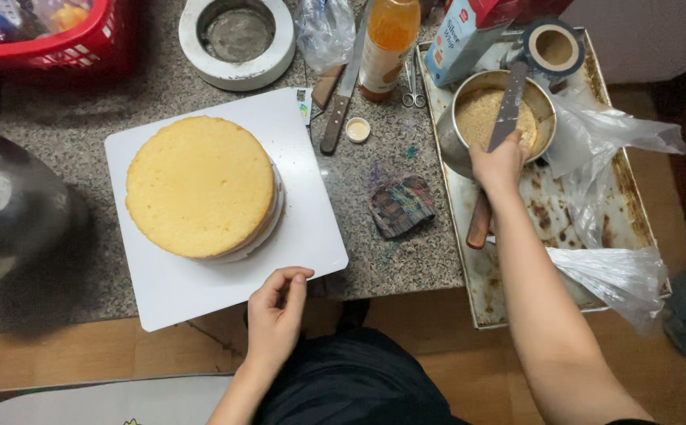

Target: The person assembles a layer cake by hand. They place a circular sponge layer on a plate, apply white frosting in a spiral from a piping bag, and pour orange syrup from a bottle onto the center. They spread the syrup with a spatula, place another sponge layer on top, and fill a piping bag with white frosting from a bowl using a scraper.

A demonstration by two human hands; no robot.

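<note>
A round yellow layered sponge cake [200, 186] with white cream between its layers sits on a white square board [311, 236]. My left hand [276, 315] pinches the board's near edge. My right hand [499, 165] grips a long metal spatula [508, 110] with a wooden handle. Its blade reaches into a steel bowl [457, 145] of beige cream [481, 114].
The bowl stands on a worn metal baking tray [548, 212] with clear plastic bags [619, 275]. A knife [343, 94], small scissors [414, 86], an orange bottle [388, 43], a carton [457, 39], a folded cloth [400, 205], a white round stand [237, 39] and a red basket [59, 31] lie on the granite counter.
</note>
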